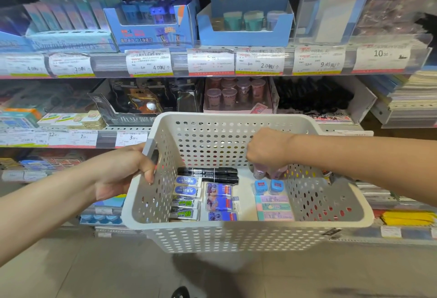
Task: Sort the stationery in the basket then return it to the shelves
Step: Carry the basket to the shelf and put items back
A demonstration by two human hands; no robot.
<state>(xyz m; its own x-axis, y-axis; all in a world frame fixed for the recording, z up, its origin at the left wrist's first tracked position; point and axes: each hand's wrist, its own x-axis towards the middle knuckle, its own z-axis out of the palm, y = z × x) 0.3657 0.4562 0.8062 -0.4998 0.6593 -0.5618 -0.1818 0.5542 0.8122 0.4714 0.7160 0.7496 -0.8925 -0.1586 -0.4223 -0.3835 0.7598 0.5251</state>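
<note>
Left hand [125, 174]: curled over the white basket's [248, 233] left rim, gripping it.
Right hand [267, 148]: reaching down inside, fingers closed round pink cup-shaped items [272, 172].

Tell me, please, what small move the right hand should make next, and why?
Probably lift the pink cup-shaped items out: the right hand grips them inside the basket, and matching pink cups sit on the shelf just above, while the left hand steadies the basket.
</note>
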